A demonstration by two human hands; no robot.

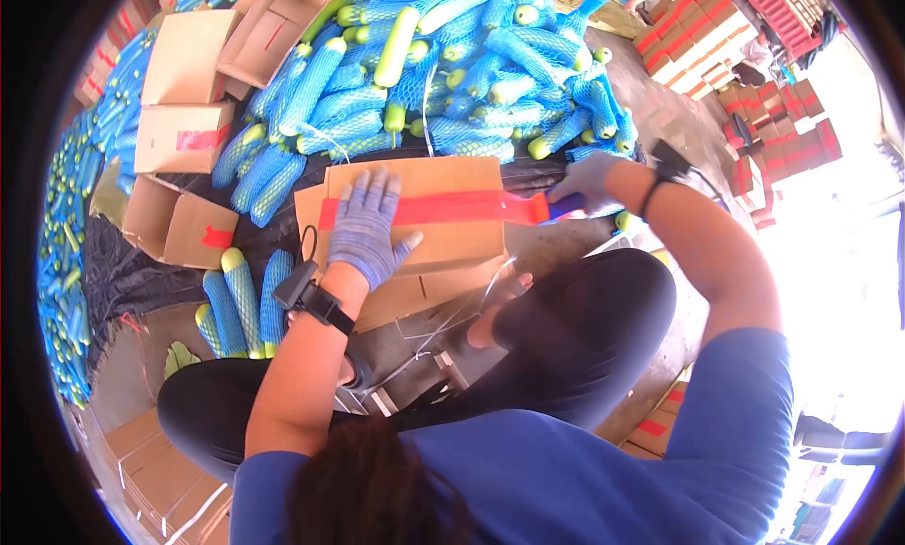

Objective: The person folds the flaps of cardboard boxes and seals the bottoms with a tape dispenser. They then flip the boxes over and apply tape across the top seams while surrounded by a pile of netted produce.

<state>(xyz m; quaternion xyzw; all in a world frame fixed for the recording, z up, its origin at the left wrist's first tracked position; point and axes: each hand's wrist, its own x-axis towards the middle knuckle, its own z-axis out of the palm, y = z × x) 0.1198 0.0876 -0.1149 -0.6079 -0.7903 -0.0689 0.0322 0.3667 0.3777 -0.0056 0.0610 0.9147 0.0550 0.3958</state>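
A cardboard box lies before my knees, with a strip of red packing tape running across its top. My left hand, in a grey-striped glove, presses flat on the box over the left part of the strip, fingers outstretched. Past the box's right edge, my right hand, also gloved, is closed round the blue handle of a tape dispenser. The tape stretches from the box to this dispenser. The hand hides part of the handle.
Long green gourds in blue foam nets are heaped behind the box. Several of them stand at the left, near open cartons. Flattened cardboard lies lower left. Taped boxes are stacked at the back right, near another person.
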